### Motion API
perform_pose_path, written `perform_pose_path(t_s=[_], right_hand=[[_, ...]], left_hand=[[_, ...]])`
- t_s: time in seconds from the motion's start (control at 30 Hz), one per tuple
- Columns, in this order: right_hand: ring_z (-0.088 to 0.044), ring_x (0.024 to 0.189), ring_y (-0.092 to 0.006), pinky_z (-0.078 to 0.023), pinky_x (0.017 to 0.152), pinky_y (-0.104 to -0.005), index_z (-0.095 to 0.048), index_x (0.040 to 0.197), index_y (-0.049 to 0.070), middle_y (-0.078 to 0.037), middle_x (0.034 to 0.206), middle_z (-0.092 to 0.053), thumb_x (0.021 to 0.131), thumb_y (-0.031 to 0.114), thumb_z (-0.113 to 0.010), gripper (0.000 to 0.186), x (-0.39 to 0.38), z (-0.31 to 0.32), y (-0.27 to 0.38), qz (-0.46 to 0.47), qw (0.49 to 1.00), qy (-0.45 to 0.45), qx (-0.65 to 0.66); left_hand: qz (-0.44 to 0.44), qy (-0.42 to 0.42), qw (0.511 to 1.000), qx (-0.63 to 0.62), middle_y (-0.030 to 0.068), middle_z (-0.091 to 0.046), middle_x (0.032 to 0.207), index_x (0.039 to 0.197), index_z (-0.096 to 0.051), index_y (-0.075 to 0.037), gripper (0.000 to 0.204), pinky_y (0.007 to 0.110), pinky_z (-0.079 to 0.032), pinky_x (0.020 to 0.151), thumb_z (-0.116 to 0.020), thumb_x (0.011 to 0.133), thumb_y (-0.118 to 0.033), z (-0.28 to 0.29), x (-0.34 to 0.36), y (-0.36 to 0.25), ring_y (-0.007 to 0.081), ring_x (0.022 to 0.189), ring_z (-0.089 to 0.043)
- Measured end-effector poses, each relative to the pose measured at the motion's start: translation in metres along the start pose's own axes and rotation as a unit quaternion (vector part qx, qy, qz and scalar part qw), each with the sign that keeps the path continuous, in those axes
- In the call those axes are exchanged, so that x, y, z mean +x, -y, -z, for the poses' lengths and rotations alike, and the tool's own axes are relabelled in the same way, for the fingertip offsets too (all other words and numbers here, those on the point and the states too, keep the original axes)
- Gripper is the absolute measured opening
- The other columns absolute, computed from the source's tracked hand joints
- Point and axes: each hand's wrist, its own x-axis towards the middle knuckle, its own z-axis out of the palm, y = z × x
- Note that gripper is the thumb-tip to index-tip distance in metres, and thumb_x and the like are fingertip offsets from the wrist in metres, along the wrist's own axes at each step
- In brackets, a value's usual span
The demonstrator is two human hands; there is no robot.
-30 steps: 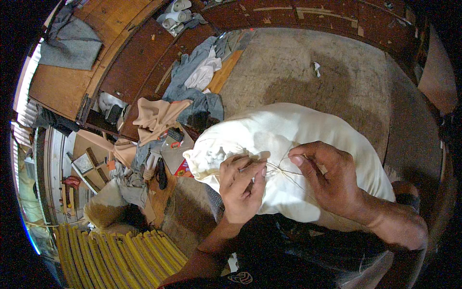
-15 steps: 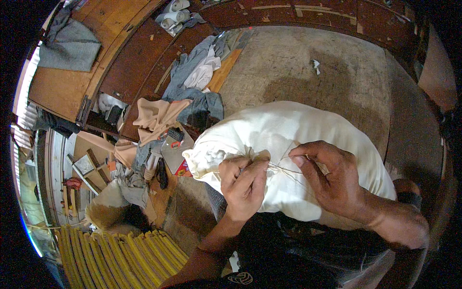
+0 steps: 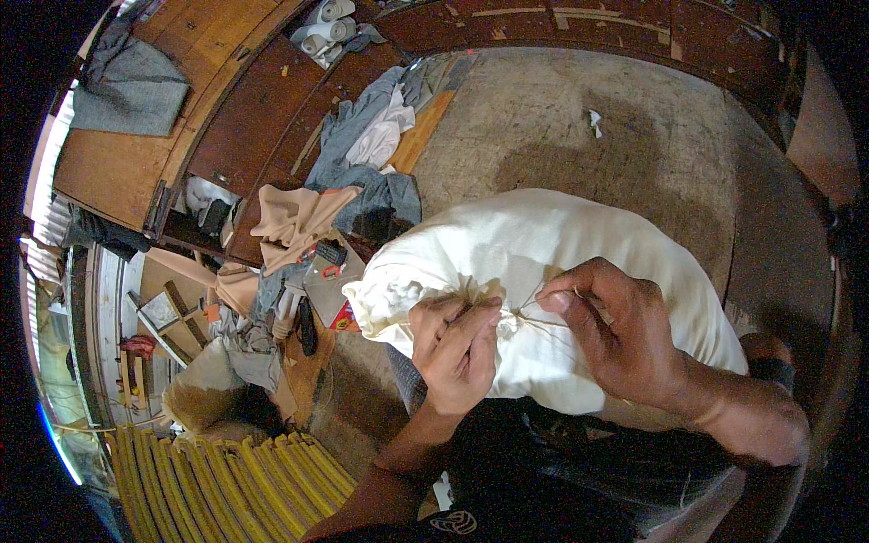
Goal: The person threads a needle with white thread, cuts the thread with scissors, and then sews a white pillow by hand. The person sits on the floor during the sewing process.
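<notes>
A plump cream-white stuffed cushion (image 3: pixel 579 237) lies across my lap, with white filling showing near its gathered left end. My left hand (image 3: pixel 455 355) pinches a fold of the cushion's cloth. Thin brown thread (image 3: pixel 541 320) runs from the cloth beside the left fingertips toward my right hand (image 3: pixel 625 333), in several loose strands. Thumb and forefinger of the right hand are pressed together on the thread, above the cushion. Whether a needle is between those fingers is too small to tell.
Yellow slats (image 3: pixel 226 484) stand low at left. Beyond them lie a stuffed bag (image 3: pixel 204 380), beige cloth (image 3: pixel 294 226) and blue-grey cloth (image 3: pixel 389 195). Wooden cabinets (image 3: pixel 262 127) line the far left. A white scrap (image 3: pixel 595 124) lies on the stained floor (image 3: pixel 507 100).
My right hand has shifted slightly left and down, closer to the left hand. The left hand stays nearly in place on the cloth.
</notes>
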Motion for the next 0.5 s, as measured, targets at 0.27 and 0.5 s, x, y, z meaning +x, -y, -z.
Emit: perform_pose_path(t_s=[0.27,0.5], right_hand=[[-0.066,0.078,-0.014,-0.053,0.073,-0.0292,-0.059,0.099,-0.002,-0.011,0.083,-0.066,0.099,0.009,-0.057,0.012,0.006,-0.011,-0.012,-0.066,0.98,-0.032,0.185],[-0.063,0.085,-0.0102,-0.052,0.08,-0.026,-0.057,0.101,-0.002,-0.006,0.09,-0.064,0.101,0.011,-0.056,0.013,0.007,-0.001,-0.008,-0.113,0.976,-0.016,0.187]], left_hand=[[0.038,0.022,0.998,-0.044,0.0122,-0.069,0.096,0.1,-0.072,-0.003,0.028,0.038,-0.045,0.086,-0.077,0.073,0.002,0.003,0.001,0.002,0.0305,0.095,-0.06],[0.032,0.105,0.99,-0.083,0.0103,-0.07,0.1,0.099,-0.072,-0.005,0.031,0.041,-0.045,0.095,-0.083,0.069,-0.003,0.022,0.009,0.0,0.0316,0.107,-0.059]])
